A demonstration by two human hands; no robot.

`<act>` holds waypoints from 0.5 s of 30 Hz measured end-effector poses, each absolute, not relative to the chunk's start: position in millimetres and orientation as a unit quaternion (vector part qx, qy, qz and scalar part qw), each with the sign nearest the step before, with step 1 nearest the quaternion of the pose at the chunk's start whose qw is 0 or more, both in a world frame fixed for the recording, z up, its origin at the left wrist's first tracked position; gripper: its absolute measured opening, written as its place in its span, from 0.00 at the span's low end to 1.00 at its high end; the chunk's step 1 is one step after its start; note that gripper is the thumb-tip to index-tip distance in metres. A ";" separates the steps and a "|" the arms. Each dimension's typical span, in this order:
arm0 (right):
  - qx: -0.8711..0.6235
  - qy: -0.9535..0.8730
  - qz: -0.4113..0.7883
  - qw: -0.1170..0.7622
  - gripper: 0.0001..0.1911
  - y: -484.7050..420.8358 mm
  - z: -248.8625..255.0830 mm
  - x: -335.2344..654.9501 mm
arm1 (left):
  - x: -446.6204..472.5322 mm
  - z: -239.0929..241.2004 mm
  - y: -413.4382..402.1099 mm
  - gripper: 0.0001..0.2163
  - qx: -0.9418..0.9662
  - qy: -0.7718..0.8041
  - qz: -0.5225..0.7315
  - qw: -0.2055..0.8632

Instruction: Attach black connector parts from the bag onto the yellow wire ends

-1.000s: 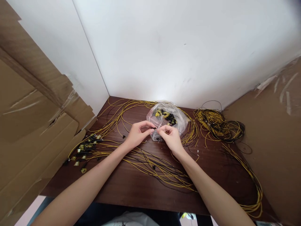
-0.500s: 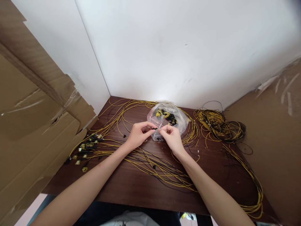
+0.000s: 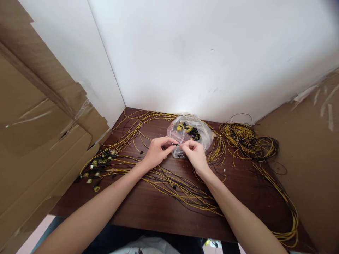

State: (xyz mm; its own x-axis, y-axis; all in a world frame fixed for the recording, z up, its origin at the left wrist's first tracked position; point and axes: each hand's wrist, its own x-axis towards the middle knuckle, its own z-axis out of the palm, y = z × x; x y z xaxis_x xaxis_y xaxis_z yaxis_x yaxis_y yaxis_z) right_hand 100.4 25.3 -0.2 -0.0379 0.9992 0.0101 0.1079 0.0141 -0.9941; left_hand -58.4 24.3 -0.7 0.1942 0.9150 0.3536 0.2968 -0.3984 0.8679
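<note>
My left hand (image 3: 160, 151) pinches a small black piece (image 3: 175, 144) between thumb and forefinger; its exact kind is too small to make out. Close beside it, my right hand (image 3: 194, 151) is closed in a pinch, its fingertips almost meeting the left ones. What the right fingers hold is hidden or too fine to name. Just behind both hands lies a clear plastic bag (image 3: 206, 135), open at the top, with black and yellow small parts (image 3: 189, 130) inside. Yellow and black wires (image 3: 182, 194) run across the table under my forearms.
Wires with yellow-and-black connector ends (image 3: 99, 164) lie at the left of the brown table (image 3: 148, 220). A tangled wire bundle (image 3: 243, 139) sits at the back right, with another wire bunch (image 3: 287, 204) near the right edge. Cardboard (image 3: 53, 141) and a white wall (image 3: 185, 56) enclose the table.
The whole view has shifted slightly. Both hands keep their pinching pose in front of the bag, and the wires lie as before.
</note>
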 end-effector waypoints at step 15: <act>-0.525 -0.549 0.462 0.458 0.10 24.2 -2.4 101.3 | -57.9 0.7 21.8 0.05 0.707 0.442 0.459 0.305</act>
